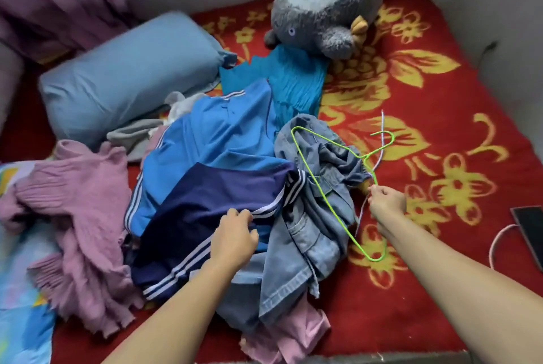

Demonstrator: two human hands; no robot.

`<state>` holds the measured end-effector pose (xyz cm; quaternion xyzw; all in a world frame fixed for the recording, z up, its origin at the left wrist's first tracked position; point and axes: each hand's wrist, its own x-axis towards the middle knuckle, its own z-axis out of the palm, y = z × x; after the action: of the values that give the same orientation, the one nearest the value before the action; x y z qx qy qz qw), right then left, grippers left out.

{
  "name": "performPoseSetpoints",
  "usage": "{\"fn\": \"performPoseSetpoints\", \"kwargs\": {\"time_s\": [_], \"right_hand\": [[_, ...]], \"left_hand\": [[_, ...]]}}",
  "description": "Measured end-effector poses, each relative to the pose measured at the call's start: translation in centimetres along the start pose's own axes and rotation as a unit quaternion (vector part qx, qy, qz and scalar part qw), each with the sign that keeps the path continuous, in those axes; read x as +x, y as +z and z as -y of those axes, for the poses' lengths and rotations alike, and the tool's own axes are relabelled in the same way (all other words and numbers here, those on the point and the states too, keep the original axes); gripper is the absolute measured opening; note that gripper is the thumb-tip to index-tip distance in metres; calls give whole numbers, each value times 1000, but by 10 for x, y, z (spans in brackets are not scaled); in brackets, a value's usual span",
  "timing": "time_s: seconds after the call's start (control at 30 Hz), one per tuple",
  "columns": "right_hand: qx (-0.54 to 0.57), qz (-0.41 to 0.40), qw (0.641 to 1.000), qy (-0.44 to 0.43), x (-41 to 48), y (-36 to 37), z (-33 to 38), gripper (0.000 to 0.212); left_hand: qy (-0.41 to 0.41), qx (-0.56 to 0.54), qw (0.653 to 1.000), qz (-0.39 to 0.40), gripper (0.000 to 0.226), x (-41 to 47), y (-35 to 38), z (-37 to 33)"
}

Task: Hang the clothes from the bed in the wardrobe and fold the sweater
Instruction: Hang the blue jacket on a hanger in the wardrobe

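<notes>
- The right grip [386, 202] is closed to a pinch on the green wire hanger [377, 259] at its shoulder. A pale wire hanger [383, 122] runs through the same pinch, as far as I can tell.
- The left grip [235, 234] has its fingers curled into the navy panel of the blue track jacket [211, 140], at a white-striped seam.
- The clothes are all on the bed [440, 157], none hung yet. The jacket tops the heap under and beyond the left grip. The pink ribbed sweater [82, 193] lies unfolded further to that grip's left.
- Risk: the green hanger's far corner lies over the denim garment [311, 234], between the two grips. Lifting could snag the wire in its folds and drag it along.
- Risk: two thin wires in one pinch may cross and tangle, or one could slip out.
- Risk: the jacket overlaps the denim and other pieces, so a one-handed pull could tumble the heap towards the near edge, where a pink garment [293, 331] already lies.
- Beyond the grips sit a teal garment [293, 81], a grey plush toy [326, 2] touching its far end, and a blue pillow [126, 75].
- Right of the right grip lie a phone [529, 225] and a pink cable [496, 243], well apart from the heap.
- The wardrobe is not in view.
</notes>
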<state>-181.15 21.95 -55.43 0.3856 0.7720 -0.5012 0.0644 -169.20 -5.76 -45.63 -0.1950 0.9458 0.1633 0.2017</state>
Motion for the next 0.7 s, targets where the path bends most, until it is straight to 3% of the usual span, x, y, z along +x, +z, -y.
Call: {"fn": "performPoseSetpoints", "kwargs": {"time_s": [0.13,0.2,0.3,0.37,0.43,0.5,0.6,0.67,0.7], "right_hand": [[-59,61,996,39,16,33,-43,22],[-201,121,972,11,16,37,-56,24],[-354,113,926,-60,6,37,-53,21],[-356,66,925,-114,-4,38,-41,44],[-331,45,916,-221,-18,44,-26,61],[-317,83,881,-341,-35,58,-6,69],[-376,193,792,-441,-58,89,26,73],[-411,268,744,-454,-70,107,40,48],[-416,293,736,-446,-77,112,43,29]], "left_hand": [[1,42,998,-50,58,50,35,10],[-12,55,997,-50,62,68,49,19],[-7,57,996,-75,36,83,66,28],[-3,-5,994,-106,24,86,71,28],[-32,-132,983,-128,17,82,65,28],[-67,-238,959,-141,19,74,54,32],[-79,-274,946,-156,35,57,32,40],[-84,-278,943,-162,37,49,18,49],[-89,-282,941,-164,37,45,12,55]]}}
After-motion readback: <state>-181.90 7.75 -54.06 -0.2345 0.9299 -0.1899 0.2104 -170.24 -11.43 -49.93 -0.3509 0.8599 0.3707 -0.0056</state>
